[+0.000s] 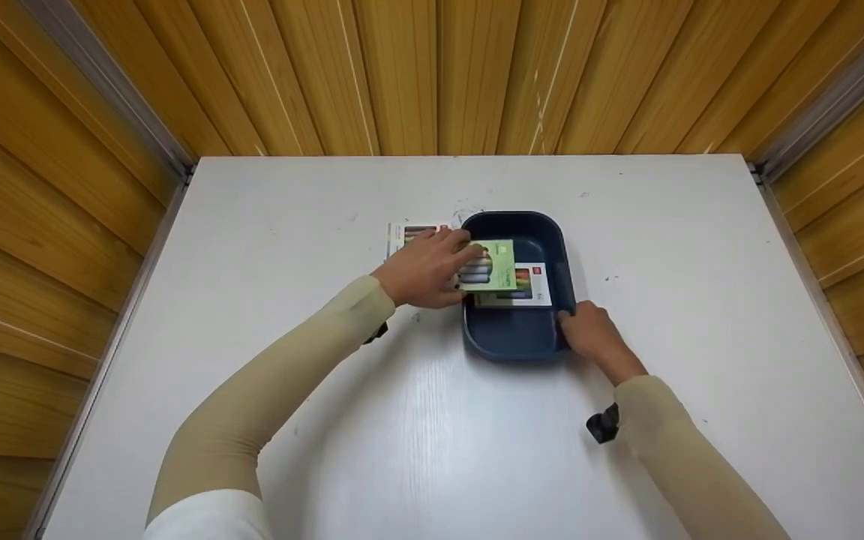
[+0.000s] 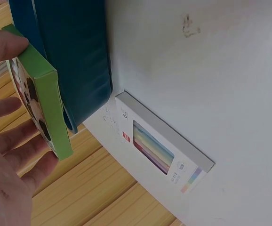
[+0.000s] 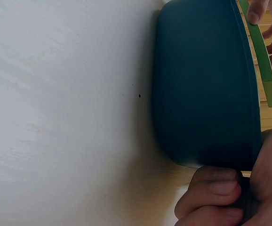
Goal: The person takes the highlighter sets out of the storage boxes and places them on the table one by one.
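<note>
My left hand point(image 1: 424, 270) holds a flat green box point(image 1: 505, 271) by its edges, thumb on one side and fingers on the other. The green box point(image 2: 51, 99) has pictured sticks, perhaps crayons or markers, on its front and is over the dark blue bin point(image 1: 511, 334). Inside the bin, partly under the green box, lies a white box point(image 1: 541, 292) with a coloured window. My right hand point(image 1: 595, 336) grips the bin's right side near its front corner; in the right wrist view its fingers point(image 3: 216, 190) curl against the bin's end.
Another white box point(image 2: 150, 141) with coloured sticks behind its window lies on the white table point(image 1: 327, 210), left of the bin and partly hidden by my left hand in the head view. Wood-panelled walls point(image 1: 402, 75) stand behind and at both sides.
</note>
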`<state>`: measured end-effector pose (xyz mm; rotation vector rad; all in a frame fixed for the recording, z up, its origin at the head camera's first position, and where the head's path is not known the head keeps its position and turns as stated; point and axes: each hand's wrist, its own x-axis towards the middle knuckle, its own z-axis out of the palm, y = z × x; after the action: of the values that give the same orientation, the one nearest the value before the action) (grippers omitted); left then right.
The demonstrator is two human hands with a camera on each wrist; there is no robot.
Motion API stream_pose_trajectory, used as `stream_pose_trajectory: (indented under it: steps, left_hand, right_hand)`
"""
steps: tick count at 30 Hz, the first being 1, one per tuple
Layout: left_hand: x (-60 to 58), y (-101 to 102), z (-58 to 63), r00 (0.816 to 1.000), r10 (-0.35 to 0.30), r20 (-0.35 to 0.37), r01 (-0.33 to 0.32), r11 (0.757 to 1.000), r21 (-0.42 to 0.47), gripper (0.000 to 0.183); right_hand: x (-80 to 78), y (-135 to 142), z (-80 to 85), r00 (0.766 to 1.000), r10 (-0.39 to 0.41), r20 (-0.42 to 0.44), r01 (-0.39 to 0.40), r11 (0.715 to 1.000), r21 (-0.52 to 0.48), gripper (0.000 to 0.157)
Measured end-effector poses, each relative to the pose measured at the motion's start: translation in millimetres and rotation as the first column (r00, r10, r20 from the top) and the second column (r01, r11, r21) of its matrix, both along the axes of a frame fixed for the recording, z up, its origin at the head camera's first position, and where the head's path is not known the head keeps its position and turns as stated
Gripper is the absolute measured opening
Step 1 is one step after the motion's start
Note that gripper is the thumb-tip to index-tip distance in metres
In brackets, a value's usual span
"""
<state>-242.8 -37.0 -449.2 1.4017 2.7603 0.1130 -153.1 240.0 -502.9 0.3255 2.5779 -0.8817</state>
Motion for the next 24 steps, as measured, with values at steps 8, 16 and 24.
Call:
stream_pose_trajectory:
  steps: [8,16,24]
  left_hand:
    - [-1.4,-4.6,-3.1,1.0,0.014,0.018,-0.015,1.0,0.012,0.064]
    - [-1.7,-8.0,-5.5,1.0,0.011,0.018,-0.012,0.999,0.041,0.067]
    - [-2.5,-9.5,-8.1,0.999,0.021,0.038,-0.022,0.999,0.028,0.076]
  right_hand:
    - [0.3,0.5,-0.9,1.0,0.002,0.001,-0.002,1.0,-0.004,0.04]
    - [0.1,0.9,0.4,1.0,0.015,0.001,-0.015,1.0,0.006,0.038]
    - [-1.0,2.7,-0.4,1.0,0.022,0.014,-0.022,1.0,0.005,0.037]
